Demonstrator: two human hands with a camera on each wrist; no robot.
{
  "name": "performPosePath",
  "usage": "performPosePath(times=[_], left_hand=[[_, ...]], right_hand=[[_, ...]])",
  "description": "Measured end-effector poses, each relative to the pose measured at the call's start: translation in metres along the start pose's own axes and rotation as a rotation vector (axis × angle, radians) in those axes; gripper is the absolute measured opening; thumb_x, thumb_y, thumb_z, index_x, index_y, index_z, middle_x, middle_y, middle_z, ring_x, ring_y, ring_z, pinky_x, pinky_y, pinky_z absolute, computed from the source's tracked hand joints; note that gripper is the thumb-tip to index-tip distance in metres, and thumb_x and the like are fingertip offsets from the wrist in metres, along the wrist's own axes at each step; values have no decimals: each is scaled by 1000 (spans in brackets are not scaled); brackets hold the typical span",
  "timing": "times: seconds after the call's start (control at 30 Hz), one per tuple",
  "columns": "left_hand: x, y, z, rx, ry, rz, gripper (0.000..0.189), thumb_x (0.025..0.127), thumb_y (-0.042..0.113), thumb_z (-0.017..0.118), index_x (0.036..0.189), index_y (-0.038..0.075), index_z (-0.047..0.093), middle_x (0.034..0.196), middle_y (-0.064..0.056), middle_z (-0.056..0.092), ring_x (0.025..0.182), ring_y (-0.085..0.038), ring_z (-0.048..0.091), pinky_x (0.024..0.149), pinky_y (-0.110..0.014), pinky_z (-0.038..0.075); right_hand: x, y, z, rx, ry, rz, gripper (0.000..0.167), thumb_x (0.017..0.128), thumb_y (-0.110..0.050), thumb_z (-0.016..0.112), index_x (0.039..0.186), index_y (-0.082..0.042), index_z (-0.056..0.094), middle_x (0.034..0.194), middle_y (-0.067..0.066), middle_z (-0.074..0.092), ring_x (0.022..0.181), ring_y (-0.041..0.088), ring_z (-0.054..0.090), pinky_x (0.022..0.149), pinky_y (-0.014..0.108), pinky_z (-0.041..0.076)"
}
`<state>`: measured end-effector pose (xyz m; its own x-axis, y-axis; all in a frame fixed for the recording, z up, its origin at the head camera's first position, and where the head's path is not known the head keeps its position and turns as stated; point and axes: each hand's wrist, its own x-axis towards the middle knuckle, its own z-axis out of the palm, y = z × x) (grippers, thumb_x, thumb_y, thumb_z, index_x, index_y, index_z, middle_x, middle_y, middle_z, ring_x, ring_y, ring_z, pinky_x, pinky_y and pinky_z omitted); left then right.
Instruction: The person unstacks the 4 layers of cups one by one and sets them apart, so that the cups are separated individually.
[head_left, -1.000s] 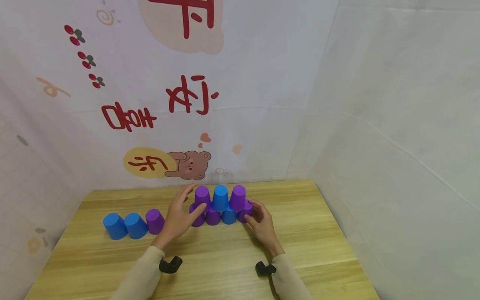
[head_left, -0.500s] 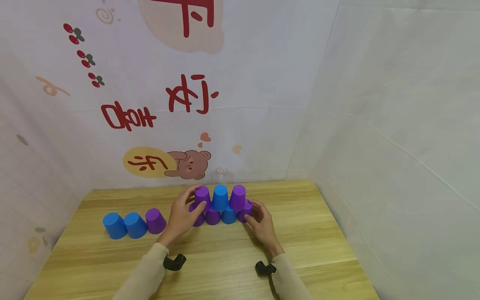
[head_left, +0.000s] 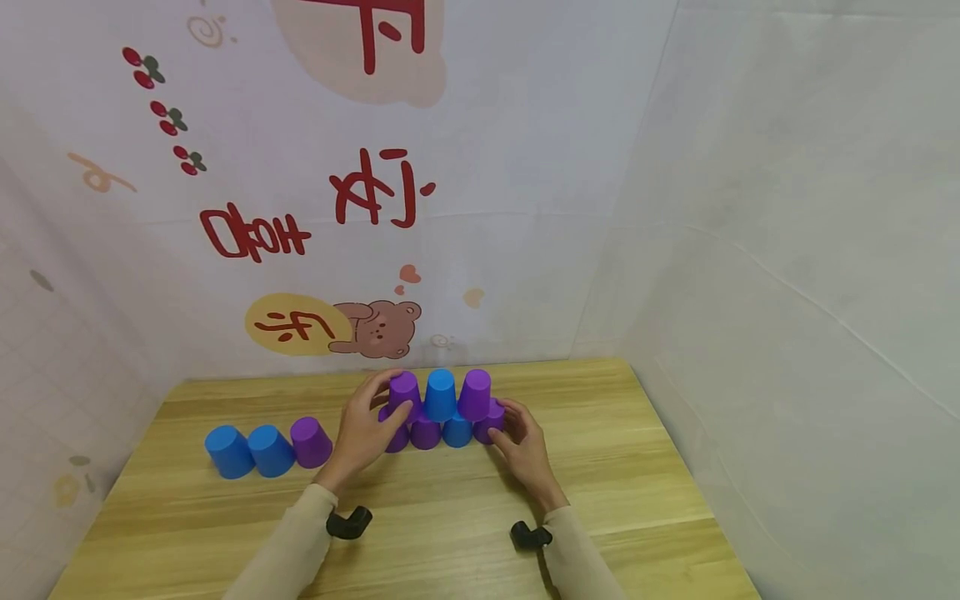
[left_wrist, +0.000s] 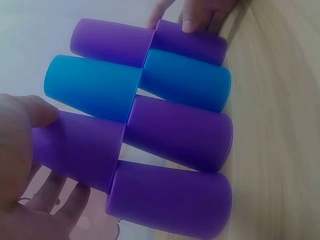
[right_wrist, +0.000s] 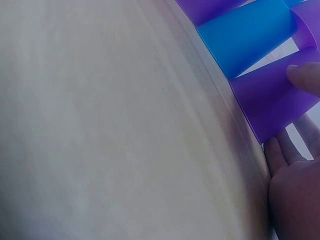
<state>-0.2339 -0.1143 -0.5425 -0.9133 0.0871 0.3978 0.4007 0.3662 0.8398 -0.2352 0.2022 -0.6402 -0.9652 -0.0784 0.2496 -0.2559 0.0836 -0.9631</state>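
The left hand (head_left: pixel 363 429) is gripping a purple cup (head_left: pixel 403 392) left of the top blue cup (head_left: pixel 440 397), the right hand (head_left: pixel 527 448) a lower purple cup (head_left: pixel 487 423) to its right. Both are looking light, suiting gentle side holds.

Stretches out as a yellowish wood-grain tabletop (head_left: pixel 450 533). Bears at left, rim-down and side by side, an outer blue cup (head_left: pixel 230 452), a middle blue cup (head_left: pixel 272 451) and an inner purple cup (head_left: pixel 311 442). Farther right, supports a row, also rim-down: first purple cup (left_wrist: pixel 170 200), second purple cup (head_left: pixel 425 432), lower blue cup (head_left: pixel 457 431), end purple cup (head_left: pixel 486 421)
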Motion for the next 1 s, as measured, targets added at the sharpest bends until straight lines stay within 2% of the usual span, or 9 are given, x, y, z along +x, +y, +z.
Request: performPosePath(times=[0.2,0.43,0.53,0.6,0.7,0.83,1.0], left_hand=[[-1,5,-2,11,30,-3,57,101,8,84,154,7,64,148,-15,72,133,-38,74,112,-57,64],[-1,13,-7,21,61,25,57,100,6,84,153,7,64,148,-13,72,133,-34,74,112,-53,65],[-3,17,-11,19,68,31,56,101,7,84,153,8,65,149,-12,72,134,-32,74,113,-38,66],[-5,19,-14,5,72,27,56,101,7,84,153,10,65,149,-11,72,134,-26,73,113,-24,62],[-8,22,-18,-18,80,32,55,101,6,83,153,9,65,150,-11,71,132,-10,70,111,-9,55],[-13,23,-24,-42,90,58,56,101,3,83,154,6,65,152,-13,70,130,8,63,111,-6,53],[-19,25,-33,-49,100,82,58,100,0,82,155,10,65,152,-15,69,131,11,63,111,-7,54]], right_hand=[[0,-1,0,6,-1,-13,58,102,8,76,155,-6,59,155,24,67,141,26,69,121,32,58],[-1,1,0,4,-1,-29,58,101,8,76,155,-5,59,155,27,67,143,39,68,122,33,57],[-1,2,0,2,-2,-36,58,101,8,76,155,-4,59,154,28,67,143,41,67,122,34,58],[-1,2,0,-2,-2,-43,58,101,8,76,155,-3,59,154,28,67,142,40,68,121,34,58],[-1,2,0,-1,-1,-46,58,101,9,76,155,-3,59,154,29,67,141,38,69,120,33,58],[-1,1,0,-8,-2,-29,57,102,8,76,155,-6,59,154,26,67,142,35,69,121,31,58],[-2,0,0,-14,-5,-19,56,103,7,76,155,-8,60,155,24,68,143,34,69,122,35,58]])
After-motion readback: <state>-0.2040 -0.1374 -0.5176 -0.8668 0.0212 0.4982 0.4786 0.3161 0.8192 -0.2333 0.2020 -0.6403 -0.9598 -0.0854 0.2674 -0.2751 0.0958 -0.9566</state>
